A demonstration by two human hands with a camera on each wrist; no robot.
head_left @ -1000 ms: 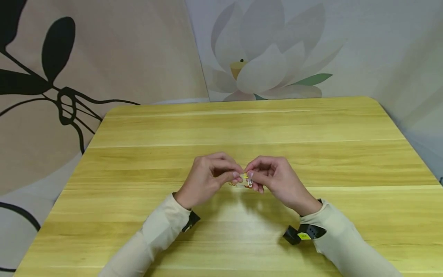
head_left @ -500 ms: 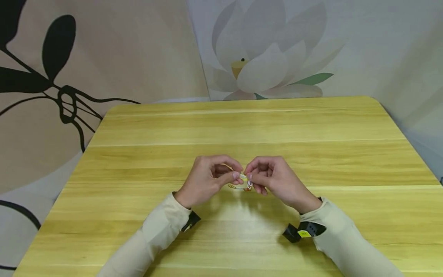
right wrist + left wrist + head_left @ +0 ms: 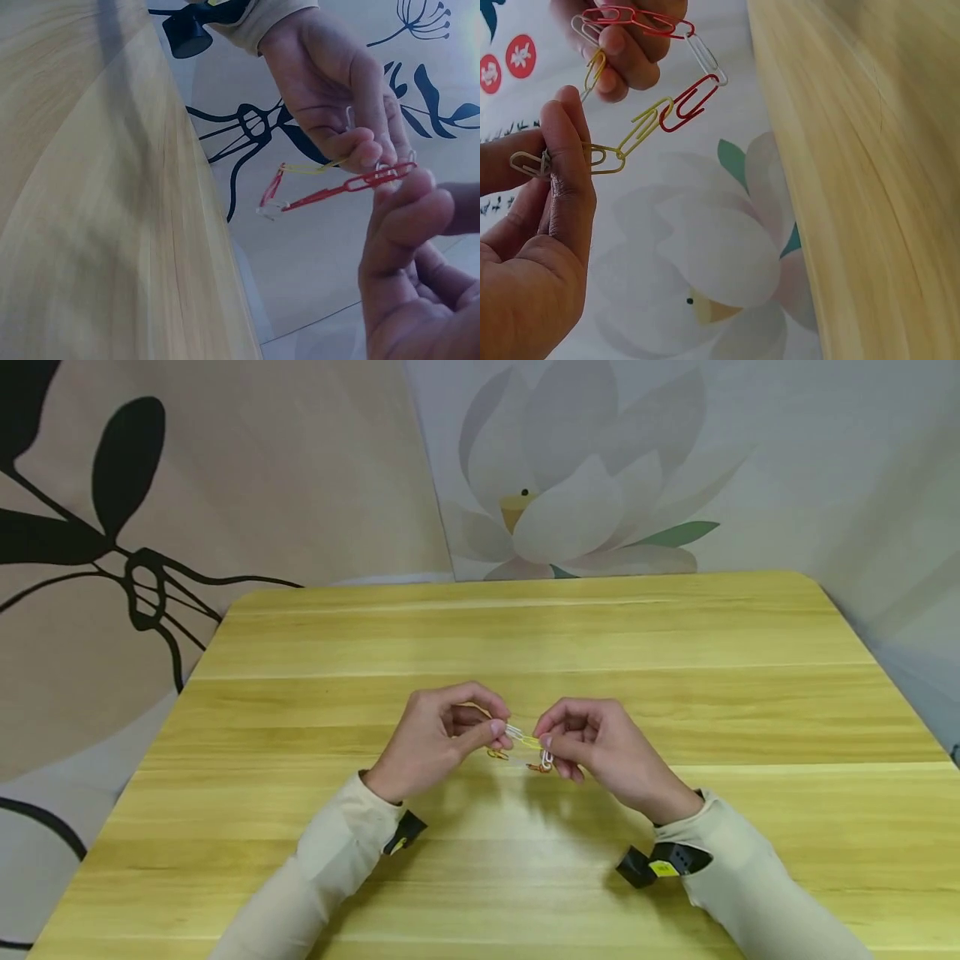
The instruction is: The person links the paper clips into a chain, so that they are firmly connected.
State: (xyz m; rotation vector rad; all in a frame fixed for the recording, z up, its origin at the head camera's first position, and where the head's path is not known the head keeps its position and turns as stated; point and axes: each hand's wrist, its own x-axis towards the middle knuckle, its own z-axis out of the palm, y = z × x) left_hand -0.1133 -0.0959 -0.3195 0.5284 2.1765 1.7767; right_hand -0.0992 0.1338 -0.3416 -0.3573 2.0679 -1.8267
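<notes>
Between the two hands hangs a chain of linked paper clips in red, white and yellow. My left hand (image 3: pixel 442 739) pinches a white paper clip (image 3: pixel 514 732) between thumb and fingers. A yellow paper clip (image 3: pixel 531 742) spans from it toward my right hand (image 3: pixel 603 756), which pinches the chain where yellow and white clips meet. Below the hands the chain sags in a loop, with red paper clips (image 3: pixel 688 105) and yellow paper clips (image 3: pixel 645 127) in the left wrist view. In the right wrist view, red paper clips (image 3: pixel 345 186) lead away from the fingertips, which partly hide some clips.
A wooden table (image 3: pixel 480 877) lies under both hands, its far edge meeting a printed backdrop (image 3: pixel 600 468) with a flower. Black camera mounts (image 3: pixel 636 867) sit at both wrists.
My left hand has moved left and slightly up, away from the right hand. More of the white and yellow clips now shows stretched between them. The right hand has hardly moved.
</notes>
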